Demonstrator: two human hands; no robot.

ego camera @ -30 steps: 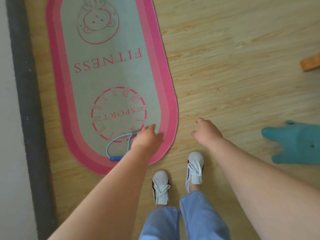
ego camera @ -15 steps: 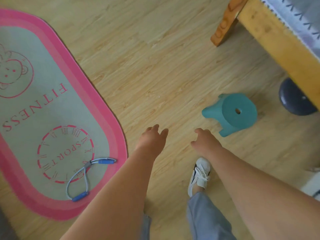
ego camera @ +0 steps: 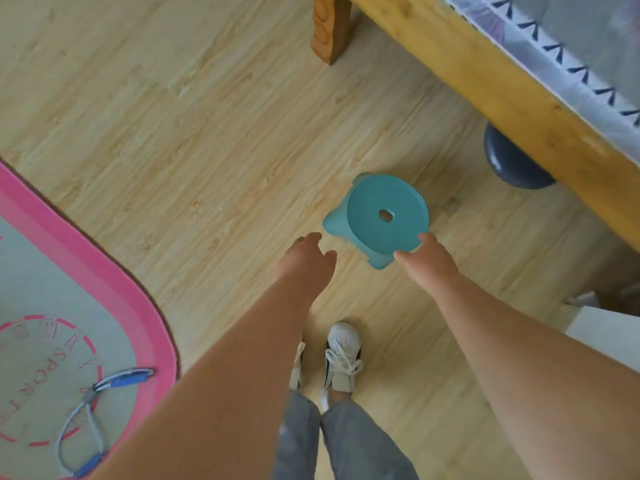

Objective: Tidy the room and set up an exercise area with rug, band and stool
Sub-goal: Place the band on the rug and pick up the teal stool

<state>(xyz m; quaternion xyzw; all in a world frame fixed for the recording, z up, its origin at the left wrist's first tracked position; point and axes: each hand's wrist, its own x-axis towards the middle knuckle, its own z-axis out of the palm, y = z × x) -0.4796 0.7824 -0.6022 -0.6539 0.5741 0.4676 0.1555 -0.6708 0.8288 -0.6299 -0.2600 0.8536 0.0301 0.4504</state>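
Note:
A small teal plastic stool (ego camera: 384, 216) with a round seat and a centre hole stands upright on the wooden floor. My right hand (ego camera: 424, 258) is at the stool's near edge, fingers loosely curled, holding nothing. My left hand (ego camera: 308, 256) hovers just left of the stool with relaxed fingers, not touching it. The pink-bordered oval rug (ego camera: 86, 271) lies flat at the left. On it rests the exercise band (ego camera: 93, 407), a grey loop with blue handles.
A wooden bed frame (ego camera: 485, 74) with a patterned cover runs along the upper right, its leg (ego camera: 330, 26) at top centre. A dark ball (ego camera: 512, 164) sits under the bed. A white object (ego camera: 609, 334) is at the right edge. My feet in white shoes (ego camera: 341, 358) stand below.
The view has swung right from the rug toward the stool. Both hands have left the band on the rug and moved up to the stool's near side.

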